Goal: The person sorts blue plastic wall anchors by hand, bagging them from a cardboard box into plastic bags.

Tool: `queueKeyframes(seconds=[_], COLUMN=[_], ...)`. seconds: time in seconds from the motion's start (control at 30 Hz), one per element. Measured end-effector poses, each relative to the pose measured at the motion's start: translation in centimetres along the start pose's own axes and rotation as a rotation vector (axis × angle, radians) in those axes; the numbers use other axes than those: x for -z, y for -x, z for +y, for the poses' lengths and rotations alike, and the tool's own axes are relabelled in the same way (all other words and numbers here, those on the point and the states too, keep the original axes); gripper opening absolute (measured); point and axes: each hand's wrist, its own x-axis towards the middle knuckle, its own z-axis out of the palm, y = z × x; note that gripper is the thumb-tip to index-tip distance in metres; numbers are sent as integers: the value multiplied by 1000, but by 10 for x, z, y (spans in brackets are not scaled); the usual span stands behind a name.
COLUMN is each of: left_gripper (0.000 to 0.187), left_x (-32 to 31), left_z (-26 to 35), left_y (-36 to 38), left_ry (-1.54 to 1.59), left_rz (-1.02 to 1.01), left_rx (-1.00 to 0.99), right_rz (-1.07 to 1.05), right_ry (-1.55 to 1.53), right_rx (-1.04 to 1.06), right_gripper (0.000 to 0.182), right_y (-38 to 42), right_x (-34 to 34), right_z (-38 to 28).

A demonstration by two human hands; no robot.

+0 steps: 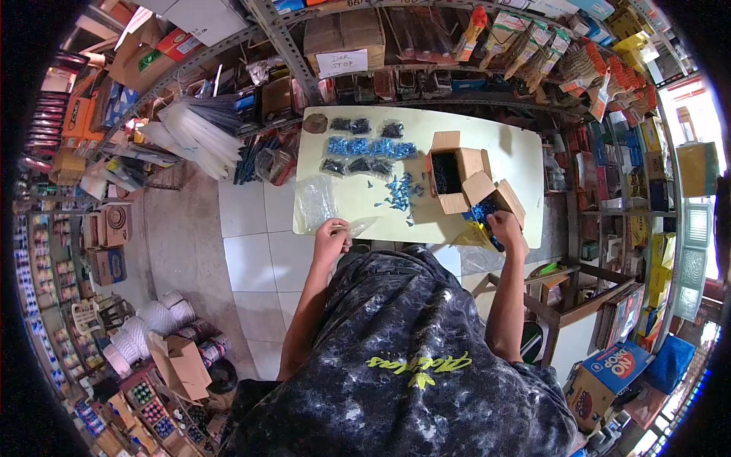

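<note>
My left hand (332,237) is closed at the table's near edge, pinching a small clear plastic bag (362,226). Beside it lies a stack of clear plastic bags (318,199). My right hand (505,231) is at the mouth of a tilted cardboard box (512,199) with blue plastic pieces (482,207) inside. Its fingers are curled, and what they grip is hidden. Loose blue pieces, perhaps wall plugs, form a pile (400,192) mid-table. Behind the pile are rows of filled bags, blue ones (371,148) between black ones (358,165).
A second open cardboard box (448,174) with dark contents stands against the tilted one. The pale table (434,124) backs onto metal shelving with a box marked DOR STOP (344,42). A brown round object (315,123) sits at the far left corner. A wooden frame (586,293) stands right.
</note>
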Motion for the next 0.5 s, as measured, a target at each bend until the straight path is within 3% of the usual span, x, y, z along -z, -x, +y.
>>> queueKeyframes(seconds=[0.03,0.1,0.23,0.3,0.37,0.4,0.47,0.5], left_gripper=[14,15,15,15,15,15,15,15], left_x=[0,2,3,2,2,1,0,0], left_z=[-1,-2,-3,-2,0,2,4,4], left_y=[-1,-3,-7,-8,-8,-8,-8,-8], left_ry=[-7,-35,-50,-54,-58,-63,-68,-64], left_rz=[3,-6,-24,-24,-24,-19,-16,-19], left_rx=[-6,2,2,6,9,12,15,15], right_rz=[-1,101,135,32,-86,-85,-375,-425], right_ry=[-1,-385,-528,-699,-1254,-1255,-1469,-1447], right_rx=[-3,-5,-119,-181,-236,-237,-105,-126], right_gripper=[32,30,31,27,20,20,17,21], right_y=[-1,-1,19,28,39,40,43,50], right_x=[-2,-7,25,38,40,37,29,25], right_z=[7,18,-21,-32,-52,-56,-64,-80])
